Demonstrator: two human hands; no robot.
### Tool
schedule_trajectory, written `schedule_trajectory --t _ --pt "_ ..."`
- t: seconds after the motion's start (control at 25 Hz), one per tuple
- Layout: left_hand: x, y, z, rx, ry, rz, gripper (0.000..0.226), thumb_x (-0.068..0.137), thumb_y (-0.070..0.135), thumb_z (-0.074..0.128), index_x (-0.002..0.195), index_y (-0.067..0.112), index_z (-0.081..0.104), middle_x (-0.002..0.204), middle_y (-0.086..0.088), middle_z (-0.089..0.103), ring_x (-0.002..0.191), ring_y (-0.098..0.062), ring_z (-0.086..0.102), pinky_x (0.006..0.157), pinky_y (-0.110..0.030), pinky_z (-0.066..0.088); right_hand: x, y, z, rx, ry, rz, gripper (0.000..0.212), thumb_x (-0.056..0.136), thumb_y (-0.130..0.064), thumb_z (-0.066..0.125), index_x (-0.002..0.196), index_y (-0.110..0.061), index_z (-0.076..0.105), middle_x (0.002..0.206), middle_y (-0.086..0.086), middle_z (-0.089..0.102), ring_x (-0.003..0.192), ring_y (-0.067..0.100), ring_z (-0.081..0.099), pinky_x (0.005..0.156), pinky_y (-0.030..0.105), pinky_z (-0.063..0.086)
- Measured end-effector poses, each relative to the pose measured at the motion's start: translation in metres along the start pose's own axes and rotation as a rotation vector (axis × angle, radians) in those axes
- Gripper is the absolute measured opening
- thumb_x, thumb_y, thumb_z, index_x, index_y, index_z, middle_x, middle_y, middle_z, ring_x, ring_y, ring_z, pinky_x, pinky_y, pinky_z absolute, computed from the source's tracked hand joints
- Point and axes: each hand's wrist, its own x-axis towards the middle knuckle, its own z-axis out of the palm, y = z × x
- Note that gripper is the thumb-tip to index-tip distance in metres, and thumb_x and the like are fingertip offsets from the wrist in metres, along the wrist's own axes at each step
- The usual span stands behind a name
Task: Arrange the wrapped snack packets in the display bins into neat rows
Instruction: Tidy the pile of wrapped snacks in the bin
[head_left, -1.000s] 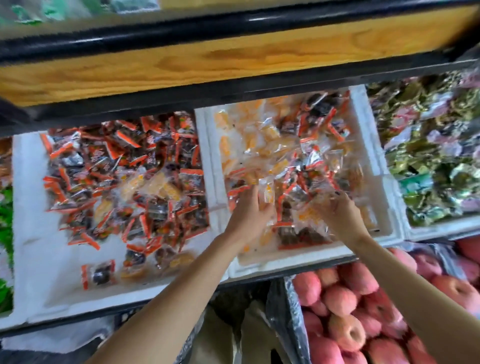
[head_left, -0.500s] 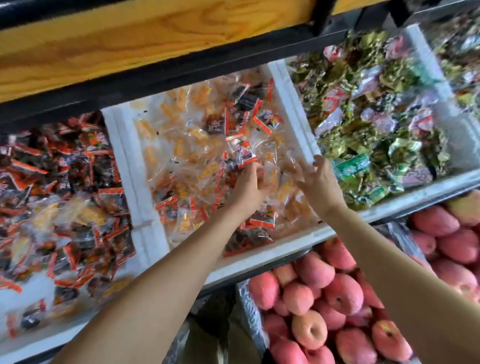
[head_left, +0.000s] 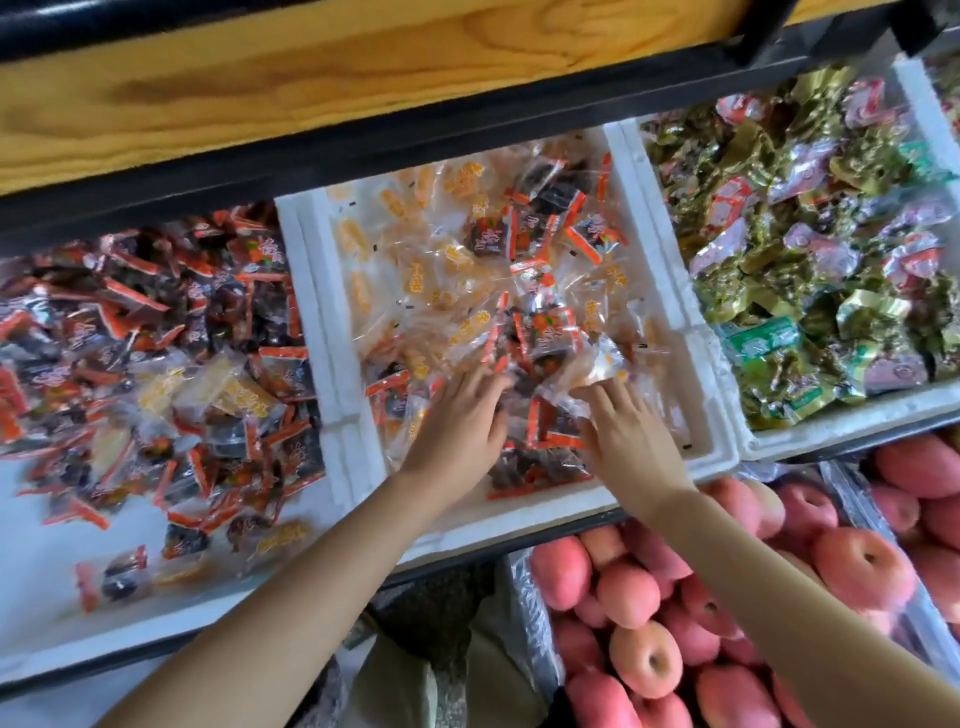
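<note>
Left hand (head_left: 457, 423) and right hand (head_left: 631, 439) lie flat on the snack packets (head_left: 550, 338).

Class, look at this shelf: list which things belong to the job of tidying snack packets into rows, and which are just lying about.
Job: left hand and right hand, both on the mixed packets in the middle bin; red-edged packets left; green packets right.
Lying about: apples below; wooden board above.
</note>
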Motion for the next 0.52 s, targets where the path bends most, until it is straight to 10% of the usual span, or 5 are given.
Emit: schedule_trajectory --t 0.52 --pt "-0.206 -0.261 -0.117 0.192 0.075 -0.397 0.047 0.076 0.009 0.076 0.120 0.005 0.061 0.119 -0.017 0.059 0.108 -0.041 0.058 0.090 -0.050 0.048 0.069 -0.280 0.085 -0.005 -0.246 -0.301 0.057 0.072 -0.002 0.067 0.126 -0.003 0.053 0.114 0.017 0.059 0.100 0.038 0.058 0.081 0.042 0.051"
